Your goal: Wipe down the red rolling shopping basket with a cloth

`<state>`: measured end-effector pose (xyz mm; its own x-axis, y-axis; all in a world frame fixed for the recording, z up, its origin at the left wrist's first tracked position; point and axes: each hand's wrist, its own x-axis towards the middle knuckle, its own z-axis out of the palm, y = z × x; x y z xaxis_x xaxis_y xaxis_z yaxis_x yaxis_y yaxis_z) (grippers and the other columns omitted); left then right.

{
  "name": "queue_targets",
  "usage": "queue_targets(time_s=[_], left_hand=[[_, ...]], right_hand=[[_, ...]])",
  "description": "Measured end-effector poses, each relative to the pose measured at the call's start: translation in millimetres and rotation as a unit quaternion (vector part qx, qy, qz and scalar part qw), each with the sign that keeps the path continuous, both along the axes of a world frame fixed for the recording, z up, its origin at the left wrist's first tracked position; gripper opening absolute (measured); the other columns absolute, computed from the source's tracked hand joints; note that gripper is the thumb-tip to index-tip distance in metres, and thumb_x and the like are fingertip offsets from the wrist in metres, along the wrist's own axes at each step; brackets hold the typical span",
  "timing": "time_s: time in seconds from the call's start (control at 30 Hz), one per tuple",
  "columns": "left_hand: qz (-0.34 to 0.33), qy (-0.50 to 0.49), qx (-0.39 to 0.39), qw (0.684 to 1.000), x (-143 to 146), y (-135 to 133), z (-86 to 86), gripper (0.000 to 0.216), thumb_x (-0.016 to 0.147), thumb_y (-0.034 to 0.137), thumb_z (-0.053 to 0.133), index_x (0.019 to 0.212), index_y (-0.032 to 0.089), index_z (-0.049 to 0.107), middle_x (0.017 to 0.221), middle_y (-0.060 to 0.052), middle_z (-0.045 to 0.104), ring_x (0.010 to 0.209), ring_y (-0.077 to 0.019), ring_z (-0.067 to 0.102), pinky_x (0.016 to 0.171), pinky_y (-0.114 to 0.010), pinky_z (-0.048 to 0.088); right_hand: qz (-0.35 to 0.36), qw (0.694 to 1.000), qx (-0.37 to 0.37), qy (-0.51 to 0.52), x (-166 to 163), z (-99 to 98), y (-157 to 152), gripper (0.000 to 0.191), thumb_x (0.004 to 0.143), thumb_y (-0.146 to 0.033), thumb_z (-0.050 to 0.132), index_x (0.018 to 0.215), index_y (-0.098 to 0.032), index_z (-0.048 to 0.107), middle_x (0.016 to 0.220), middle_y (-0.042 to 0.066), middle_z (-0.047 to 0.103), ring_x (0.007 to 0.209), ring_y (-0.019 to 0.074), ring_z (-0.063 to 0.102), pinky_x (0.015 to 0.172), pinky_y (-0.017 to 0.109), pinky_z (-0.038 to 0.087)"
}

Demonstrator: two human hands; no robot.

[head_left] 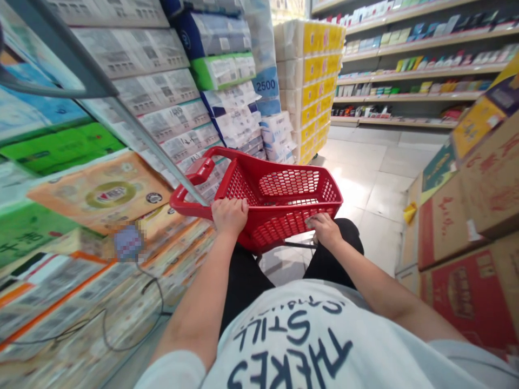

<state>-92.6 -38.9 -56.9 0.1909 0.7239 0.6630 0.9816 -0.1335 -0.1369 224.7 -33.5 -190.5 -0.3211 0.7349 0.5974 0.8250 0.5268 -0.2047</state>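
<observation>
With 12 o'clock straight ahead, the red basket sits just in front of you between your knees, its long grey pole slanting up toward 10 o'clock. You appear to be partway through working on its near side wall, one hand steadying and the other busy. The fingers of your left hand are closed over the near rim at the basket's 8 o'clock. At its 4 o'clock, your right hand has its fingers bent against the mesh wall, a small greyish scrap at their tips, perhaps cloth; whether they pinch it firmly, you cannot tell from here. As I judge it, your next move calls for a firm left grip while the right fingers travel along the mesh with light pressure, since the basket could roll or tip. Mind the stacked cartons at 3 o'clock and the packs at 10 to 11.
</observation>
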Motion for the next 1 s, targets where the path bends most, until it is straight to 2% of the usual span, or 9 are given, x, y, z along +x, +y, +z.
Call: queue_targets(time_s=[0.13,0.3,0.43,0.6,0.67,0.8,0.87,0.93,1.0], left_hand=[[-0.005,-0.017,0.001,1.0,0,1,0.0,0.037,0.092,0.033,0.037,0.072,0.021,0.066,0.072,-0.01,0.067,0.076,-0.0268,0.055,0.082,-0.046,0.031],[0.003,-0.005,0.008,1.0,1,0,1.1,0.037,0.092,0.034,0.038,0.072,0.021,0.065,0.07,-0.01,0.067,0.073,-0.0259,0.054,0.08,-0.045,0.031],[0.016,0.017,0.015,1.0,1,0,1.2,0.037,0.092,0.033,0.037,0.071,0.02,0.065,0.07,-0.01,0.067,0.072,-0.0256,0.055,0.08,-0.044,0.031],[0.016,0.029,0.024,0.999,0,0,0.3,0.037,0.092,0.033,0.038,0.07,0.021,0.065,0.068,-0.009,0.066,0.072,-0.0256,0.054,0.079,-0.044,0.031],[0.011,0.021,0.021,0.999,0,1,0.1,0.036,0.092,0.033,0.038,0.07,0.02,0.065,0.069,-0.01,0.066,0.073,-0.0258,0.054,0.079,-0.044,0.031],[0.011,0.003,0.015,1.0,1,1,0.5,0.037,0.092,0.033,0.038,0.07,0.02,0.065,0.07,-0.01,0.067,0.073,-0.0262,0.054,0.08,-0.044,0.031],[0.014,0.0,0.01,1.0,1,1,0.8,0.038,0.092,0.034,0.037,0.071,0.02,0.066,0.07,-0.01,0.067,0.073,-0.026,0.054,0.08,-0.044,0.031],[0.015,0.001,0.004,1.0,1,1,0.9,0.038,0.092,0.034,0.037,0.071,0.02,0.066,0.07,-0.01,0.066,0.074,-0.026,0.054,0.081,-0.045,0.031],[0.013,0.002,-0.001,1.0,1,1,1.0,0.038,0.092,0.034,0.037,0.071,0.02,0.066,0.07,-0.01,0.066,0.075,-0.0263,0.055,0.082,-0.045,0.031]], right_hand=[[-0.023,0.999,0.015,0.036,5,-5.2,-1,0.031,0.089,-0.011,0.046,0.106,-0.024,0.07,0.107,0.007,0.061,0.1,0.0222,0.049,0.087,0.032,0.047],[-0.017,0.999,0.01,0.033,13,-6.5,0,0.03,0.087,-0.009,0.046,0.099,-0.022,0.071,0.1,0.006,0.063,0.094,0.0205,0.052,0.083,0.03,0.049],[-0.031,0.996,0.041,0.07,19,-3.6,3,0.031,0.09,-0.011,0.043,0.102,-0.022,0.07,0.104,0.007,0.062,0.1,0.0209,0.051,0.088,0.032,0.048],[-0.039,0.998,0.015,0.049,23,-15.0,-1,0.031,0.086,-0.009,0.045,0.098,-0.023,0.071,0.096,0.006,0.062,0.094,0.0212,0.052,0.083,0.032,0.05],[-0.036,0.997,0.022,0.063,22,-9.7,0,0.031,0.086,-0.01,0.045,0.098,-0.023,0.071,0.097,0.006,0.061,0.095,0.0214,0.052,0.084,0.033,0.049],[-0.025,0.992,0.066,0.104,15,22.4,7,0.032,0.09,-0.013,0.043,0.104,-0.024,0.069,0.105,0.008,0.059,0.103,0.0227,0.049,0.093,0.037,0.046],[-0.023,0.991,0.075,0.104,13,31.1,10,0.032,0.091,-0.012,0.042,0.106,-0.024,0.068,0.107,0.008,0.059,0.104,0.023,0.049,0.095,0.037,0.045],[-0.026,0.993,0.067,0.093,12,25.7,8,0.032,0.091,-0.013,0.042,0.104,-0.023,0.069,0.105,0.008,0.059,0.103,0.0226,0.049,0.093,0.036,0.045],[-0.029,0.996,0.043,0.075,12,8.7,3,0.03,0.09,-0.012,0.043,0.102,-0.023,0.069,0.102,0.007,0.06,0.099,0.0219,0.05,0.09,0.034,0.047]])
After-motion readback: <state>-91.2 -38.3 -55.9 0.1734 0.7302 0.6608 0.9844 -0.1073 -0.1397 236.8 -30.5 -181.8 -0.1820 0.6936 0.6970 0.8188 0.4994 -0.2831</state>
